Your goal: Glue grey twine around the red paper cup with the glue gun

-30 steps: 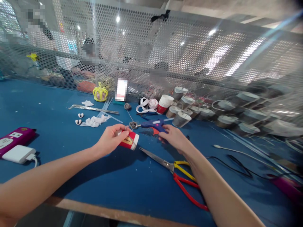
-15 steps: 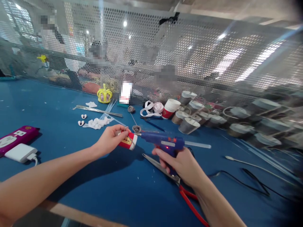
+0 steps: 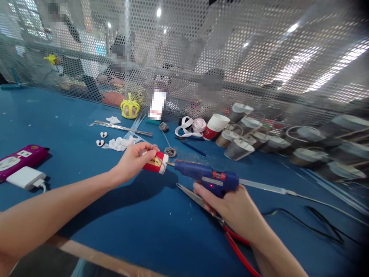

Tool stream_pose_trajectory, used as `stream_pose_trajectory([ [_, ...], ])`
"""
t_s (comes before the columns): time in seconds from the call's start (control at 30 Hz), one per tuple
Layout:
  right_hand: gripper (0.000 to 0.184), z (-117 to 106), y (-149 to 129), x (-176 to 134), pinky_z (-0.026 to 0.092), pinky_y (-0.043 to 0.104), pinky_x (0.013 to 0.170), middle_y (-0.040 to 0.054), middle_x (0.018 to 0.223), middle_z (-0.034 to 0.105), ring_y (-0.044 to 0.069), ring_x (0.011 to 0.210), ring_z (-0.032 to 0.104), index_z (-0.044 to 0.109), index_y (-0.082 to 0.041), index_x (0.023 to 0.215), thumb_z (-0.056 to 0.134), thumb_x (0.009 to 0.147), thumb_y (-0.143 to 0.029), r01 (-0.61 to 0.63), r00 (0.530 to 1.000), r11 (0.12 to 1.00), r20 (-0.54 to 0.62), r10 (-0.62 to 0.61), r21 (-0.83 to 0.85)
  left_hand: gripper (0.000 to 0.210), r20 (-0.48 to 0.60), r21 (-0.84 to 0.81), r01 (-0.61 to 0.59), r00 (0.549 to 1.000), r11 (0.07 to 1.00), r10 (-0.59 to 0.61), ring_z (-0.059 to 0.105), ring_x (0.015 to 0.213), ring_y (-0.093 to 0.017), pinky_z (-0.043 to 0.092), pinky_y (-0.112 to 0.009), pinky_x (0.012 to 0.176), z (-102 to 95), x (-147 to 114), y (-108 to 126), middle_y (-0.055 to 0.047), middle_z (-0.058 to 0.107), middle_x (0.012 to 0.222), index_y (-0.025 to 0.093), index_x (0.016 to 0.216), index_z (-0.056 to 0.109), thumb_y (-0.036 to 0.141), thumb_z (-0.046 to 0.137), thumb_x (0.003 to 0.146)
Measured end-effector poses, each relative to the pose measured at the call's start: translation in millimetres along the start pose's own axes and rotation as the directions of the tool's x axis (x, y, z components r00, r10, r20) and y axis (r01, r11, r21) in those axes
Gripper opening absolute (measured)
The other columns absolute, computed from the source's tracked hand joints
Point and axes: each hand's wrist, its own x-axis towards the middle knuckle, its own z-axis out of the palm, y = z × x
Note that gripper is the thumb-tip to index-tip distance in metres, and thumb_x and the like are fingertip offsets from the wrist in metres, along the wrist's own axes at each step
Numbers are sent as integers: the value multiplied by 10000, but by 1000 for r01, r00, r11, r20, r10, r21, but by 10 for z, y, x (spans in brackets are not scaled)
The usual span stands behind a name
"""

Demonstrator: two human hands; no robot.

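Left hand (image 3: 134,163) pinching a small red cup (image 3: 155,163) above the table; right hand (image 3: 233,206) wrapped round a blue glue gun (image 3: 198,175), nozzle at the cup's white end, contact uncertain from where I stand. Grey cord (image 3: 155,146) already lies against the cup; gluing appears unfinished. Beneath the gun, scissors (image 3: 192,195).

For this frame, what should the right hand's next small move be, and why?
Probably a gentle squeeze of the glue gun: the right hand grips its handle, its red light is lit, and its nozzle points at the white end of the red cup in the left hand. Whether they touch is unclear.
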Motion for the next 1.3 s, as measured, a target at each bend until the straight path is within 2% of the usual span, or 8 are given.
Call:
stream_pose_trajectory([
  [0.2,356,4,-3,10,459,295,417,11,386,535,166,370,530,455,-246,454,565,671,-507,13,1000,999,3,-13,-42,153,10,-64,18,1000,998,-18,555,608,-93,426,-210,588,1,11,2,-4,615,718,127,768,590,261,611,695],
  [0.57,390,7,9,16,439,307,398,12,379,517,170,357,515,410,-259,417,588,674,-490,8,1000,1000,21,-7,-28,144,19,-41,-1,1000,999,1,576,641,-114,431,-228,609,-10,16,-27,-16,636,758,135,773,601,261,595,705],
  [0.9,332,9,4,-6,458,305,435,5,391,532,173,388,529,478,-255,450,573,682,-473,7,1000,1000,1,-7,-16,145,27,-49,12,1000,999,-11,579,641,-106,452,-233,626,-12,9,-28,-14,631,760,132,776,599,259,599,706],
  [1.1,294,29,-38,-62,441,263,438,-31,376,487,131,366,489,580,-222,547,558,729,-451,65,994,997,-94,-62,38,144,24,-68,12,1000,998,-11,582,634,-105,455,-228,615,-11,11,-27,-20,643,764,129,772,604,253,609,699],
  [1.3,338,34,-33,-49,418,227,413,-37,375,483,100,351,461,600,-187,552,564,719,-479,83,996,996,-19,-82,43,148,33,-106,40,999,994,-37,582,619,-95,456,-221,611,-8,5,-14,-9,640,748,127,778,604,250,615,696],
])
